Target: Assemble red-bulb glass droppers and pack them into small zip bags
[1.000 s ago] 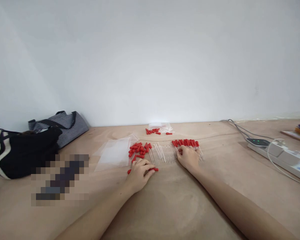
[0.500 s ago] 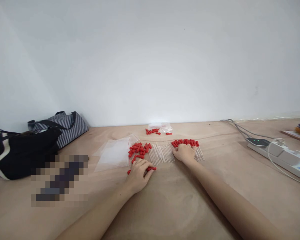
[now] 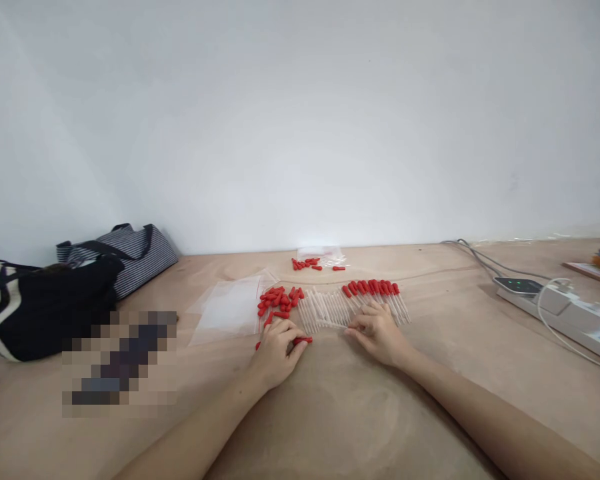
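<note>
My left hand [image 3: 279, 350] rests on the table with its fingers curled over a red rubber bulb [image 3: 303, 340], whose end sticks out by the thumb. Beyond it lies a pile of red bulbs [image 3: 279, 300]. My right hand [image 3: 379, 333] pinches one end of a clear thin tube [image 3: 331, 325], which points left across the near ends of a row of clear tubes [image 3: 325, 307]. Just past the right hand, several tubes with red bulbs on their far ends [image 3: 373, 287] lie side by side.
Clear plastic bags [image 3: 229, 307] lie left of the pile. Near the wall are more red bulbs [image 3: 305, 263] and a small bag [image 3: 323, 253]. Black [image 3: 50, 307] and striped bags [image 3: 137, 257] stand at left, a white power strip [image 3: 570, 323] with cables at right.
My right hand has drawn back from the red-capped tubes toward me and now has a clear tube in its fingers. My left hand has stayed nearly in place.
</note>
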The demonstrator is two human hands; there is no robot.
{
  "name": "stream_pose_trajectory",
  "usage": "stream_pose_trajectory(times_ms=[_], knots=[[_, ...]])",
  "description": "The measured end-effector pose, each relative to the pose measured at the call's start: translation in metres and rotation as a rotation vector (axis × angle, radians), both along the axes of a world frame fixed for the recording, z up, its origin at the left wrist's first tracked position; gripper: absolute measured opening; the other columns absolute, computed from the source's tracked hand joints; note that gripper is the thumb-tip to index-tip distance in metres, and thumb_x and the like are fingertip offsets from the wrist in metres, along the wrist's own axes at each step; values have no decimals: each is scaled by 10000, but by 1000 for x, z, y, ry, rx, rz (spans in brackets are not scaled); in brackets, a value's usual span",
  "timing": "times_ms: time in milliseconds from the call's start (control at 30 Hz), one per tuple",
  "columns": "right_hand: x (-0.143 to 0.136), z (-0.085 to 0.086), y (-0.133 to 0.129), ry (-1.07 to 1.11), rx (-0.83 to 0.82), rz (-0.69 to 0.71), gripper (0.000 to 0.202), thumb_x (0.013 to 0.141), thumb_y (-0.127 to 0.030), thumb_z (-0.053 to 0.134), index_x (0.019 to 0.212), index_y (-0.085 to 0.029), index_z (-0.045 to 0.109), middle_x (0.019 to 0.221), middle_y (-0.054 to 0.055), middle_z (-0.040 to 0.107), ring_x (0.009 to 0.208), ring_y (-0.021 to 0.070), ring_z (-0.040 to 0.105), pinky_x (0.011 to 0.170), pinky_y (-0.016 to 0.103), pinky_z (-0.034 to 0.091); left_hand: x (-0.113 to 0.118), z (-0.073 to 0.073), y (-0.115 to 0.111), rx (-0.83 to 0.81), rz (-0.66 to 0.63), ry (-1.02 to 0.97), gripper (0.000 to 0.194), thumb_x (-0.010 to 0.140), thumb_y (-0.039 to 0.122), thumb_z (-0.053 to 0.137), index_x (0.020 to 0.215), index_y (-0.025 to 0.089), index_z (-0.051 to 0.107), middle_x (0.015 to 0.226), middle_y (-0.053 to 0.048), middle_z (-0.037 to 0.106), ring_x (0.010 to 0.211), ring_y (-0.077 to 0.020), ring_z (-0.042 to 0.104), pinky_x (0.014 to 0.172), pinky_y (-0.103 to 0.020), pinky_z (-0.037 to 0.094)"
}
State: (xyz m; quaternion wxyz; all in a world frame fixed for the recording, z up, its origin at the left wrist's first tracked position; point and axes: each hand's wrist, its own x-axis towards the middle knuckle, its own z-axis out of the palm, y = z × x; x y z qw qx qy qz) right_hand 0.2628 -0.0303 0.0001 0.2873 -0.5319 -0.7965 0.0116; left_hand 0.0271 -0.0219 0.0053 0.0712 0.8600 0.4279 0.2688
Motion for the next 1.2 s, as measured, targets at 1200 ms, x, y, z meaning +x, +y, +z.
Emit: stream_pose_trajectory(times_ms=[1200], knots=[[-33, -7, -26, 47, 93, 88, 140, 824, -190, 442, 779, -211, 572, 729, -10, 635, 767, 141, 504, 813, 344, 205, 6, -7, -5, 65, -4, -13, 99, 840, 261, 466, 815, 205, 544, 763, 14, 631, 734, -165, 544, 763, -343, 296]])
